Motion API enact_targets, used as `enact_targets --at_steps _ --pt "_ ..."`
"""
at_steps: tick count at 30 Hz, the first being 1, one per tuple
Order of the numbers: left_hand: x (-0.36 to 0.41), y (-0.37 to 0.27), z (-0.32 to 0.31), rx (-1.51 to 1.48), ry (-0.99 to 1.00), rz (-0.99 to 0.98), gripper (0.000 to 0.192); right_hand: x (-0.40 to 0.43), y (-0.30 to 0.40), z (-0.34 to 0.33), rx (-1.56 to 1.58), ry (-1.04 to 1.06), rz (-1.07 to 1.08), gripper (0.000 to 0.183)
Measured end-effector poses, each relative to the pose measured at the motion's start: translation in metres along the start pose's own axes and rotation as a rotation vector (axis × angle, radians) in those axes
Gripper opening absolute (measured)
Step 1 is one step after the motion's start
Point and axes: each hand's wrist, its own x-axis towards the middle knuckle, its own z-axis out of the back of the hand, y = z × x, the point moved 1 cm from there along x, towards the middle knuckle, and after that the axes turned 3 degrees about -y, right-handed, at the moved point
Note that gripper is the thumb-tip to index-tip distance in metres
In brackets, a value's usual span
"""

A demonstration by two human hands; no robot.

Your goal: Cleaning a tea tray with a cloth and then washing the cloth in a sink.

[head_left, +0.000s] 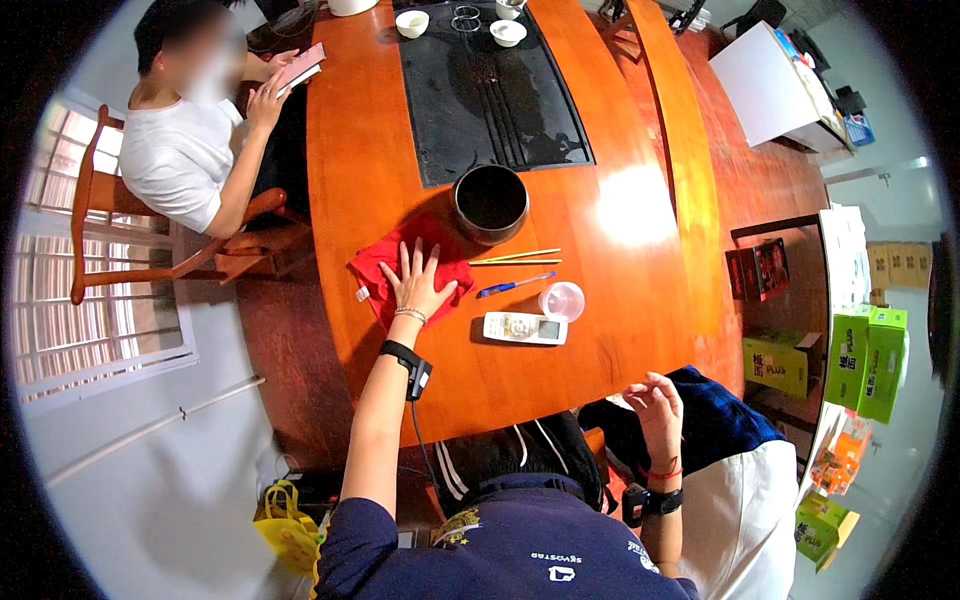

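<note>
My left hand (417, 283) lies palm down with spread fingers on a crumpled red cloth (375, 262) on the wooden table. Just beyond it stands a dark round pot (490, 206), its inside black. To the right of the cloth are a pair of wooden chopsticks (517, 260), a blue pen (516, 285), a small clear plastic cup (562, 301) and a white remote control (525, 328). My right hand (657, 409) is held up by the table's near right edge, fingers loosely bent and nothing visible in them.
A black tea tray (525, 112) is set into the table (352, 150), with white bowls (508, 33) at its far end. At the left a seated person (184, 157) holds a phone (301, 66). A bench (686, 187) runs along the right; green boxes (866, 364) fill shelves beyond.
</note>
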Motion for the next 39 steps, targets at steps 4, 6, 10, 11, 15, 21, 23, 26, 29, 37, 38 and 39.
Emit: enact_targets --at_steps 4,6,10,11,15,21,23,26,29,37,38,39 --pt "0.001 -0.001 -0.002 0.029 0.036 0.005 0.079 0.006 -0.003 0.012 -0.058 -0.052 0.000 0.023" --pt "0.001 0.000 -0.003 0.033 0.037 0.007 0.080 0.006 -0.006 0.012 -0.074 -0.063 0.001 0.023" --pt "0.003 0.000 -0.005 0.033 0.051 0.009 0.081 0.006 -0.018 0.009 -0.044 -0.007 -0.053 0.025" --pt "0.003 0.001 -0.005 0.033 0.053 0.011 0.081 0.006 -0.019 0.007 -0.045 -0.004 -0.057 0.025" --pt "0.005 0.002 -0.006 0.050 0.071 0.014 0.082 0.006 -0.018 0.002 -0.077 -0.023 -0.067 0.024" --pt "0.016 0.003 -0.004 0.051 0.070 0.031 0.084 0.008 -0.018 0.007 -0.123 -0.019 -0.029 0.023" --pt "0.020 0.003 -0.004 0.053 0.071 0.044 0.084 0.006 -0.020 0.009 -0.125 -0.039 -0.035 0.023" --pt "0.022 0.007 -0.004 0.085 0.078 0.071 0.083 0.004 -0.025 0.015 -0.091 -0.053 -0.055 0.025" --pt "0.025 0.000 -0.003 0.073 0.071 0.060 0.084 -0.001 -0.021 0.013 -0.076 -0.054 -0.078 0.025" --pt "0.028 -0.005 -0.005 0.095 0.157 0.080 0.086 -0.003 -0.031 0.002 -0.097 -0.045 -0.146 0.024" --pt "0.028 -0.004 -0.005 0.096 0.169 0.084 0.086 -0.004 -0.031 0.002 -0.095 -0.033 -0.145 0.025" --pt "0.027 -0.003 -0.005 0.097 0.166 0.074 0.086 -0.005 -0.032 0.002 -0.094 -0.019 -0.146 0.025"
